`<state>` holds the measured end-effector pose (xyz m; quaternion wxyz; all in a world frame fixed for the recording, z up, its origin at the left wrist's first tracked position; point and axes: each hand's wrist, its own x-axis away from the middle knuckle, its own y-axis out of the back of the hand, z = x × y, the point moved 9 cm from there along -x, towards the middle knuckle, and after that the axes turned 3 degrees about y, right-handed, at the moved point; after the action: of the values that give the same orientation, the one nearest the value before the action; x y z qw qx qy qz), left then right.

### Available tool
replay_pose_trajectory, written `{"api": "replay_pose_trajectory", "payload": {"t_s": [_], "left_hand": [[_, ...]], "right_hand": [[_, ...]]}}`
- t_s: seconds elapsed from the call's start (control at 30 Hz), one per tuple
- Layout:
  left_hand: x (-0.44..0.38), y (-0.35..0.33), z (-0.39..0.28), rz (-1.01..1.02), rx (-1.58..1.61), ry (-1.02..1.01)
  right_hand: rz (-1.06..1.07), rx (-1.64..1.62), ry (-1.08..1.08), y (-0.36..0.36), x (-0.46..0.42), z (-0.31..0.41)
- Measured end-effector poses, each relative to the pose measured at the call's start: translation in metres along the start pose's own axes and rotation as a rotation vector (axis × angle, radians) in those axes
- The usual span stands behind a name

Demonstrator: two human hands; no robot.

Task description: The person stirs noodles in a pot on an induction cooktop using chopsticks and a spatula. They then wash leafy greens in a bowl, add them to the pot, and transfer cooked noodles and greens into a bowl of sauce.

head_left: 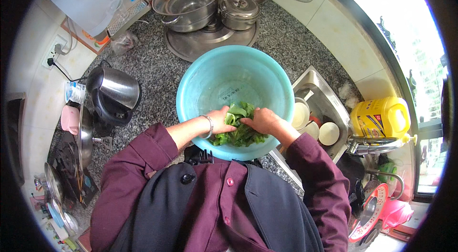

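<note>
Leafy green vegetables [239, 137] lie in the near part of a large turquoise plastic basin [211, 60] on the granite counter. My left hand [217, 120], with a bangle at its wrist, grips the leaves from the left side. From the right, my right hand [264, 120] grips the same bunch, its thumb pointing inward over the leaves. Both hands are inside the basin, a short way apart. Some fingertips are hidden by the greens.
An electric kettle [120, 89] stands left on the granite counter [154, 73]. Behind the basin are a steel pot [193, 19] and a large lid [179, 46]. At right, a steel sink [331, 101] holds bowls [329, 133], beside a yellow jug [379, 118] and a faucet [375, 147].
</note>
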<state>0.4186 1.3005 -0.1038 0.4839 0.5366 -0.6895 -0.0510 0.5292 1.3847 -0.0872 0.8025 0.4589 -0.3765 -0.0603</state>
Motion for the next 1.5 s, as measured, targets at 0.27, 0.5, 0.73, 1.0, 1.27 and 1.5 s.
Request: {"api": "replay_pose_trajectory", "payload": {"t_s": [0.27,0.5,0.73,1.0,1.27,1.5], "left_hand": [[0.004,0.009,-0.005,0.025,-0.021,-0.070],[0.005,0.073,-0.056,-0.266,-0.449,-0.423],[0.003,0.027,-0.026,0.133,-0.569,-0.162],[0.017,0.006,-0.009,0.125,-0.394,-0.174],[0.005,0.029,0.012,-0.204,-0.028,-0.016],[0.024,0.047,-0.004,-0.059,-0.399,-0.074]], "right_hand": [[0.154,-0.105,0.120,-0.003,0.017,0.025],[-0.035,0.386,0.334,0.059,0.031,0.043],[0.012,0.384,0.347,0.020,0.026,0.040],[-0.026,0.195,0.140,-0.002,0.015,0.032],[0.306,-0.273,-0.159,-0.011,0.018,0.014],[-0.315,0.364,0.373,0.057,0.020,0.044]]}}
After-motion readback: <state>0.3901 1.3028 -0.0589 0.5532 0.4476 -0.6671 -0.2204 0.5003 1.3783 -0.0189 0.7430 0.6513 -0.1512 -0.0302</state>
